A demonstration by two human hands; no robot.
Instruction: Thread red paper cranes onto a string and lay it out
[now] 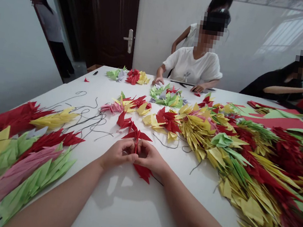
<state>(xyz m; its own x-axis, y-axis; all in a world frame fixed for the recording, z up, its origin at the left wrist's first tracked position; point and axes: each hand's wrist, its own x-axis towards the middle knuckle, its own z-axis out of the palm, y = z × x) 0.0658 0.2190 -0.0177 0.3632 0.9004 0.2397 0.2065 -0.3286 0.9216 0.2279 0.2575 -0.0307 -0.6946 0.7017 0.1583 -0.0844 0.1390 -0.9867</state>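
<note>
Both hands meet at the middle of the white table [125, 207], pinching a red folded-paper crane [138, 134] between them. My left hand [119, 153] grips its left side and my right hand [149, 158] its right side, with thumbs touching. The crane's wings spread out above my fingers. Below my hands lies another red paper piece [143, 172], and a dark string [158, 181] runs from it under my right wrist. Just beyond my hands, more red folded paper [124, 121] rests on the table.
Strung paper cranes in red, yellow, green and pink lie at the left [21, 170] and in a big heap at the right [244, 170]. Loose black strings [84, 116] trail left of centre. Across the table a person in white [193, 68] sits; another in black [275, 83] is at right.
</note>
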